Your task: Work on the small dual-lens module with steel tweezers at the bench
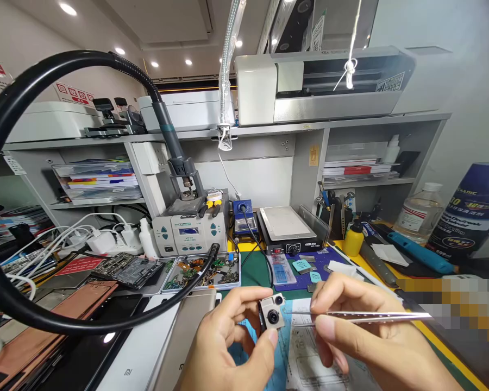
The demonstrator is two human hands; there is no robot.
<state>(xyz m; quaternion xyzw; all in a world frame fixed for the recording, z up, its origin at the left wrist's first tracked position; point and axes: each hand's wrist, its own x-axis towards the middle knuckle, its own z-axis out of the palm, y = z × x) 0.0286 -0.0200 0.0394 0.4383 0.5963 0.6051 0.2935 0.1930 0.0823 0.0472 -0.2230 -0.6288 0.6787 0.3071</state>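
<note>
I'm pinching a small camera module [272, 316] between the thumb and fingers of my left hand [224, 347], which are closed tight on it, low above the bench [252, 274]. My right hand [362, 342] is gripping tweezers [370, 316], fingers closed, tips reaching the module's right edge. Behind, a parts tray [239, 271] is lying before the soldering station [187, 232].

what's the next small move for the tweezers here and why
Probably ease the tweezers a little to the left, until the tip meets the right edge of the camera module. The left hand pinches the module steady, lenses facing the viewer. The right hand holds the tweezers level, the tip aimed at the module and seemingly just short of contact.
</note>
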